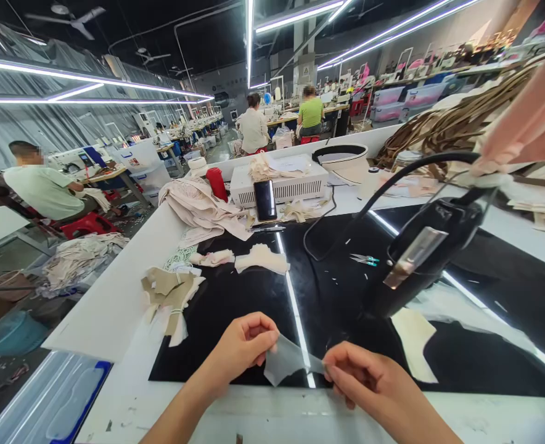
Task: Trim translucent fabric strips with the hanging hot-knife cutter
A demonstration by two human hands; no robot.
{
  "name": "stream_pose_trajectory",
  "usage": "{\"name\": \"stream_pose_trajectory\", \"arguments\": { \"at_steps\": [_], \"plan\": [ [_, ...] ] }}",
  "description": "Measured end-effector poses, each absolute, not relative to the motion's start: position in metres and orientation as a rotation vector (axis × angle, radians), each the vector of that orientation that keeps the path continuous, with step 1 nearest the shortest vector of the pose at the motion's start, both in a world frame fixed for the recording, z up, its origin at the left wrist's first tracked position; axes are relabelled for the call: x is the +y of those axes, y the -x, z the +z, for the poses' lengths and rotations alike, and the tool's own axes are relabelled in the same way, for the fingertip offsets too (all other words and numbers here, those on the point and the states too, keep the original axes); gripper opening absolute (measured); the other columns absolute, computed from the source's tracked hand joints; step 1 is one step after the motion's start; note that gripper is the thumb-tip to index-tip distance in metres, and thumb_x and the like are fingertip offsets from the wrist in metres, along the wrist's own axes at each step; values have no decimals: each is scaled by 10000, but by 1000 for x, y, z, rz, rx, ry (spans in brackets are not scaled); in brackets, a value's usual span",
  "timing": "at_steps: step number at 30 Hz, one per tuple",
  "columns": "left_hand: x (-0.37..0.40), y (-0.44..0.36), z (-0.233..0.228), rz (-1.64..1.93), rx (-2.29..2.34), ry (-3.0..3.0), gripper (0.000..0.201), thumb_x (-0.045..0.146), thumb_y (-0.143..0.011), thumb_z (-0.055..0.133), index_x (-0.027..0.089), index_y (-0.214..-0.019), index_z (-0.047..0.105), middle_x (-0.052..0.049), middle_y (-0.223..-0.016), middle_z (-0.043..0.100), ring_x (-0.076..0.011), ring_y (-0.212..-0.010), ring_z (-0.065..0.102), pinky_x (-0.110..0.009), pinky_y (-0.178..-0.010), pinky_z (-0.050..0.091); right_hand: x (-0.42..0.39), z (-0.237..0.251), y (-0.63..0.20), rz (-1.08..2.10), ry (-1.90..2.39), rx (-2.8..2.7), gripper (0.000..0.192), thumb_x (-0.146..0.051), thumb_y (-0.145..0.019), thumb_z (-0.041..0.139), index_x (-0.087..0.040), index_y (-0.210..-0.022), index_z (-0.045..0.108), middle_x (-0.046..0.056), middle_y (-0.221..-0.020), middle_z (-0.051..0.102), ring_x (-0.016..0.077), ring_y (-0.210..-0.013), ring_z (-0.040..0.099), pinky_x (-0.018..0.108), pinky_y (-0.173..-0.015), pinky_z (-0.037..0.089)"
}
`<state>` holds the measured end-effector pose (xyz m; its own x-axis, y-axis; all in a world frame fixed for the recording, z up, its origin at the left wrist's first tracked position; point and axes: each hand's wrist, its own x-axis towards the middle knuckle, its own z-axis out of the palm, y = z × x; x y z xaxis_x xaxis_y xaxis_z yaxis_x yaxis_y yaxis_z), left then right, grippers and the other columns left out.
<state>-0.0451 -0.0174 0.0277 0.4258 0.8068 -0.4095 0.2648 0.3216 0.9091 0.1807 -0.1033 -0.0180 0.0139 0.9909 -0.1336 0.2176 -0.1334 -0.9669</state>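
Between my hands stretches a small piece of thin translucent fabric, held just over the front edge of the black glossy work surface. My left hand pinches its upper left corner between thumb and fingers. At the narrow right end, my right hand grips it the same way. A cream cut fabric piece lies to the right of my right hand. Beyond it more sheer fabric is spread out, partly hidden behind a dark upright device with a cable.
Thread snips lie mid-surface. Cream cut pieces and a tan bundle sit left. A phone leans against a white vented box. A red thread cone stands nearby. Several people work at sewing machines beyond.
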Motion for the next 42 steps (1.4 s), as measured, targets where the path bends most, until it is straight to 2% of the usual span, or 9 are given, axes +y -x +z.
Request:
{"name": "stream_pose_trajectory", "arguments": {
  "at_steps": [3,9,12,15,18,24,30,35,42],
  "plan": [
    [-16,51,28,473,1163,-1256,306,447,-804,708,162,-858,612,34,-698,600,-55,-514,405,-206,-488,247,-99,-15,-177,1274,1463,-1298,243,-456,-864,658,-246,-753,709,-21,-613,610,149,-562,545,242,-534,429],
    [-7,56,20,476,1209,-1433,303,465,-843,650,162,-864,637,7,-710,634,-80,-502,441,-226,-507,323,-93,-18,-173,1034,1550,-1557,195,-319,-906,578,-251,-770,700,-15,-698,663,161,-642,598,251,-581,440],
    [-1,53,14,542,1247,-1531,276,442,-877,630,174,-929,676,-9,-802,669,-110,-578,501,-250,-576,396,-88,-28,-174,838,1571,-1747,223,-284,-970,516,-262,-850,703,-10,-766,688,169,-667,638,269,-619,485],
    [2,50,9,663,1324,-1725,220,382,-927,604,216,-1029,706,-24,-993,699,-149,-747,576,-274,-703,455,-85,-39,-178,571,1542,-1850,210,-282,-1003,508,-259,-1006,717,34,-914,734,216,-801,718,321,-720,548],
    [1,52,3,733,1339,-1919,219,371,-985,539,254,-1051,712,-15,-1013,700,-167,-792,614,-284,-734,491,-91,-43,-189,437,1530,-1845,222,-297,-1030,506,-261,-1130,701,55,-984,731,238,-888,731,345,-772,567],
    [3,64,-13,815,1269,-2130,245,424,-1014,529,296,-1027,738,-1,-1058,746,-174,-875,717,-249,-772,579,-108,-20,-259,464,1779,-1679,226,-384,-1037,530,-291,-991,731,0,-836,714,182,-706,677,285,-647,534],
    [9,71,-32,950,1218,-2312,227,445,-989,571,329,-1026,763,40,-1029,783,-156,-904,782,-181,-839,619,-113,-10,-340,99,1995,-1481,281,-463,-993,538,-278,-1005,748,50,-1015,793,263,-901,738,363,-793,571],
    [11,76,-49,943,1258,-2373,253,490,-990,574,351,-1106,751,52,-1118,780,-164,-993,789,-195,-934,610,-98,-18,-354,46,2015,-1490,314,-489,-988,531,-259,-1029,740,75,-1044,773,296,-935,703,428,-834,555],
    [18,88,-57,838,1267,-2463,249,474,-984,586,377,-1148,746,63,-1162,783,-171,-1005,800,-196,-889,629,-69,-26,-353,51,2008,-1509,321,-483,-969,550,-244,-1063,743,98,-1079,756,336,-1015,671,482,-896,523]
  ]
}}
